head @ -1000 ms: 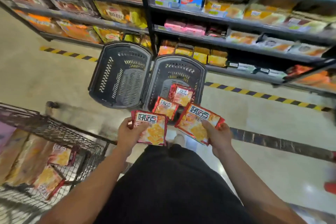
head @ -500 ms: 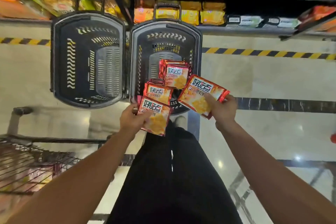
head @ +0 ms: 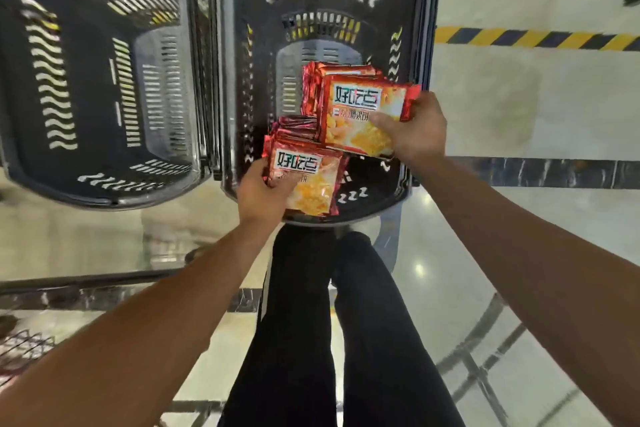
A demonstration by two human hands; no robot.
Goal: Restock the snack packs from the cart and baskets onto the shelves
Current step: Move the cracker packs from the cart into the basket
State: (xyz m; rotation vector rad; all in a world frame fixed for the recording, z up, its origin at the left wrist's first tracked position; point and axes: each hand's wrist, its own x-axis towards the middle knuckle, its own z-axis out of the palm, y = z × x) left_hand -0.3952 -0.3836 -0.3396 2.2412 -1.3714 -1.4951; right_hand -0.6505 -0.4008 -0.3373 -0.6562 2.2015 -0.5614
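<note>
While two baskets (head: 221,80) sit side by side, each hand (head: 259,196) (head: 415,130) grips one snack pack (head: 308,180) (head: 360,114).

Bright, even overhead indoor light. Glossy floor (head: 485,114) carries ceiling-lamp glare spots at centre right and a pale sheen at lower left. Strong wide-angle bend: basket (head: 104,80) rims bulge toward the top corners, forearms stretch at the bottom edges. Slight motion blur, softest at upper left.

Glossy cream floor tiles (head: 519,253) reflect ceiling lights. A yellow-and-black hazard stripe (head: 533,39) runs beyond the right hand; a dark marble band (head: 554,173) lies just beside it.
</note>
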